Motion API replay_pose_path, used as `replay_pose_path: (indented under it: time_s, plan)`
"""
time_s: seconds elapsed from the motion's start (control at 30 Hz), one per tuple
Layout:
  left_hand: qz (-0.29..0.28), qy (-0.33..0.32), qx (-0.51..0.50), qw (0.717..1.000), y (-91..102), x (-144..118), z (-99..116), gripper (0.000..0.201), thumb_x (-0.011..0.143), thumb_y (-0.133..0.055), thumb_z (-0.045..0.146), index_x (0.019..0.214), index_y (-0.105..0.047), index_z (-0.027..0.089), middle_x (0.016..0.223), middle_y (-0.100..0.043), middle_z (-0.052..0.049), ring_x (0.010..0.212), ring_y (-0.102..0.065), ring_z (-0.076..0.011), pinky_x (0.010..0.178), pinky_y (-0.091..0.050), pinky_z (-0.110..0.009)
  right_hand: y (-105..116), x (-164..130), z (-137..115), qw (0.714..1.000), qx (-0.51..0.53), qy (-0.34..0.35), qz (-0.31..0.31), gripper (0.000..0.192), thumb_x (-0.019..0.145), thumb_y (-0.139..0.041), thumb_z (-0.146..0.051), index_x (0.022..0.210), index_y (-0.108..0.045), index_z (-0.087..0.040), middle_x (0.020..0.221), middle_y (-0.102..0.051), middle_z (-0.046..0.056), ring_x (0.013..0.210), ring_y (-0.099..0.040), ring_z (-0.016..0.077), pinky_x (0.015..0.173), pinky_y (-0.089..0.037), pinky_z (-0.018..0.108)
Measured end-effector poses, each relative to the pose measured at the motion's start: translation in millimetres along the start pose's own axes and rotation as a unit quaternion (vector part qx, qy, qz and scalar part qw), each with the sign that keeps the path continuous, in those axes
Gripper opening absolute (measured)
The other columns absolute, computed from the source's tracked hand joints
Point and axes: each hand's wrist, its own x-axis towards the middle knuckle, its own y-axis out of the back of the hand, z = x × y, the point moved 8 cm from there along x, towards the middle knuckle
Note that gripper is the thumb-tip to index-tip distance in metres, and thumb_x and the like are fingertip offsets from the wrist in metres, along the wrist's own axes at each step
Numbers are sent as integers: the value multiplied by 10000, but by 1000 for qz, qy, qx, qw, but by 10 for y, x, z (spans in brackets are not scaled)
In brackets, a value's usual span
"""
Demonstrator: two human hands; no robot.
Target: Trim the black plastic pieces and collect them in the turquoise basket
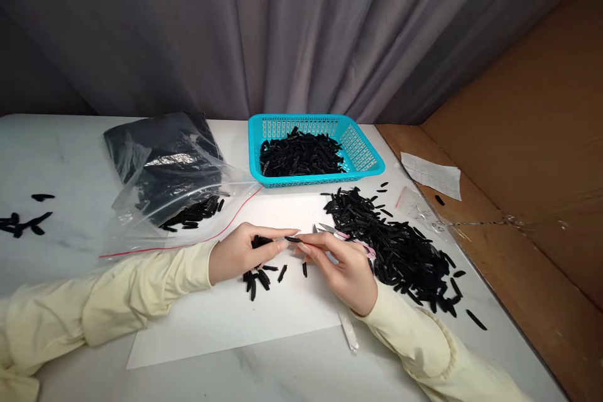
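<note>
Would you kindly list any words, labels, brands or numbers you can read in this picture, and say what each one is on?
No text can be read.
White paper slip on the cardboard to the right: faint printed rows, too small and blurred to read.
Teal basket, plastic bags, white sheet and the pink-handled snips in the right hand: no lettering visible.

A white marble-patterned table (56, 151) carried a white paper sheet (226, 320) at its middle. On the sheet rested the left hand (240, 253) and right hand (346, 270), fingers (287, 233) meeting over a small black plastic strip (293, 239). Behind the sheet stood a turquoise plastic basket (365, 154) with black strips in it. A loose heap of black strips (400, 248) lay right of the hands; a clear plastic bag (169, 169) lay behind and left.
</note>
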Motion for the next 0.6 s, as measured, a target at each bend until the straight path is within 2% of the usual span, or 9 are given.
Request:
replay_pose_path:
  time_s: [0.07, 0.13, 0.23, 0.33, 0.43, 0.6]
  plan:
    - [23, -34, 20, 999, 28, -9, 48, 335, 826, -518, 265, 1104, -650, 130, 503, -618, -2, 546, -588, -137, 514, -474, -211, -26, 7, 74, 997, 61, -49, -3, 126, 849, -517, -237, 900, -626, -200, 799, -715, 56, 641, -669, 165, 604, -555, 296]
    - [45, -59, 39, 996, 49, -25, 97, 316, 821, -532, 254, 1083, -661, 132, 727, -719, -41, 767, -661, -182, 693, -536, -246, -78, 11, 145, 982, 153, -108, -10, 132, 824, -559, -286, 891, -620, -190, 811, -715, 66, 682, -676, 179, 614, -565, 312]
    - [60, -108, 55, 991, 54, -57, 196, 311, 821, -533, 226, 1084, -656, 113, 967, -707, -63, 916, -657, -198, 844, -523, -262, -159, 8, 203, 942, 279, -184, -17, 178, 763, -635, -327, 853, -611, -176, 771, -713, 49, 681, -679, 173, 638, -569, 316]
    - [74, -159, 73, 982, 54, -95, 277, 305, 816, -533, 180, 1088, -652, 108, 1040, -675, -73, 912, -663, -188, 848, -524, -237, -199, 0, 226, 913, 339, -227, -15, 209, 709, -688, -327, 830, -602, -179, 737, -713, 21, 640, -677, 156, 676, -563, 316]
    - [85, -193, 94, 973, 47, -127, 311, 317, 818, -531, 145, 1116, -634, 106, 1053, -668, -86, 913, -663, -184, 830, -529, -221, -243, -15, 242, 893, 376, -248, -17, 223, 701, -697, -322, 846, -594, -187, 757, -719, 17, 715, -687, 166, 697, -551, 302]
    - [94, -264, 140, 950, 0, -201, 400, 349, 819, -515, 107, 1156, -604, 89, 871, -724, -101, 682, -683, -141, 631, -547, -177, -311, -50, 272, 862, 423, -279, -8, 203, 706, -698, -289, 825, -570, -188, 716, -711, 4, 746, -686, 169, 702, -528, 280]
